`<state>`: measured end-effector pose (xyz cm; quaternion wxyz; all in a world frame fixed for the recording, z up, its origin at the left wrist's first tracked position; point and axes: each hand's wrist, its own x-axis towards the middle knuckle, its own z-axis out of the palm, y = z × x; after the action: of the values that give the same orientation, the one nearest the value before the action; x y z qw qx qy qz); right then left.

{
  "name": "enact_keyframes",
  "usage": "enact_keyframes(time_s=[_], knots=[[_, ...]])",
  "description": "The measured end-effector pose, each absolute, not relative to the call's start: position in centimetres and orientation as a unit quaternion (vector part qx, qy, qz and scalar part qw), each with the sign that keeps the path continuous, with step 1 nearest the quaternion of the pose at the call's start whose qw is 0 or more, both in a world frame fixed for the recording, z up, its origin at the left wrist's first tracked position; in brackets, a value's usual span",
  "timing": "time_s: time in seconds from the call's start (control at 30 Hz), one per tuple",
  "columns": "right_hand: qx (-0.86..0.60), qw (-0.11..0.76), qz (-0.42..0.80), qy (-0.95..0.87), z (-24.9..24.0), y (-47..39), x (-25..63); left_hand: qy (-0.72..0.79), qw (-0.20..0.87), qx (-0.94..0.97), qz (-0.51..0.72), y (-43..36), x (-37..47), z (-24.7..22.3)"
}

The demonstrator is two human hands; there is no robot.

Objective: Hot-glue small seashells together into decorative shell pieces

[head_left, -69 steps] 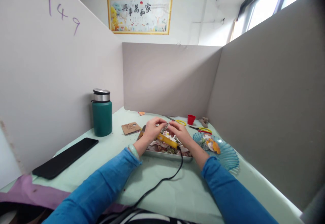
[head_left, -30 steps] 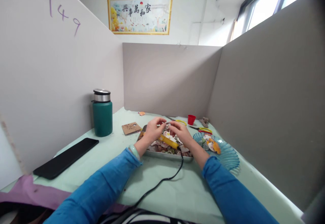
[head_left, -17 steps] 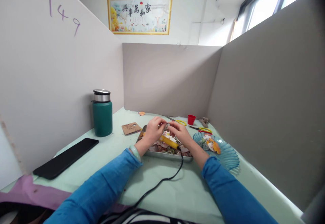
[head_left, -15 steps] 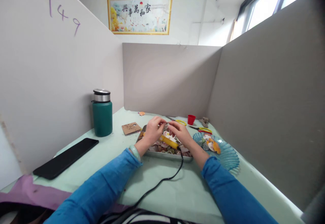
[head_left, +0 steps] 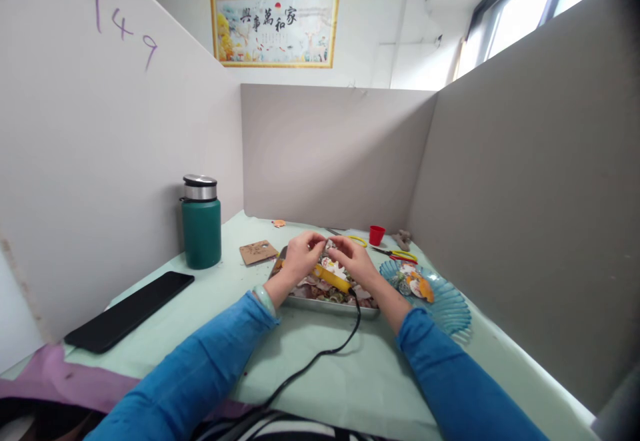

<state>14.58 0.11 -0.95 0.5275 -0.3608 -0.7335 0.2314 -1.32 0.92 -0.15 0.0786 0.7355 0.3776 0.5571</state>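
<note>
Over a shallow metal tray (head_left: 320, 307), my left hand (head_left: 302, 254) and my right hand (head_left: 354, 258) meet with their fingertips close together. Both are closed in a pinch around something tiny, too small and too hidden by the fingers to name. Beneath them lies a yellow corded tool (head_left: 333, 280) with a black cable (head_left: 320, 356) running toward my lap. Shell-like pieces and patterned scraps (head_left: 320, 290) fill the tray. A pale green bangle (head_left: 265, 300) circles my left wrist.
Left stand a green bottle (head_left: 201, 233), a black phone-like slab (head_left: 131, 311) and a brown card (head_left: 258, 252). To the right are a blue glass plate (head_left: 453, 304) with patterned pieces, yellow-handled scissors (head_left: 403, 255) and a red cup (head_left: 377, 234). Grey partitions (head_left: 335, 154) enclose the table.
The fingers of my right hand have shifted slightly at the pinch, curling a little more. Both hands stay over the tray, and the objects around have not moved.
</note>
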Motion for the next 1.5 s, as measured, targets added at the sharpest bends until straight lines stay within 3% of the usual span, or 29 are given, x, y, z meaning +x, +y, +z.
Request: enact_keyframes(time_s=[0.9,1.17,1.5], knots=[[-0.353,0.530,0.217,-0.740,-1.15,0.18,14.63,0.388,0.115,0.726,0.556,1.04,-1.31,-0.34],[-0.323,0.558,0.324,-0.693,-0.56,-0.27,14.66,0.355,0.095,0.733,0.572,0.65,-1.35,0.21],[-0.281,0.590,0.389,-0.650,-0.30,-0.29,14.75,0.304,0.160,0.759,0.554,0.86,-1.03,-0.10]])
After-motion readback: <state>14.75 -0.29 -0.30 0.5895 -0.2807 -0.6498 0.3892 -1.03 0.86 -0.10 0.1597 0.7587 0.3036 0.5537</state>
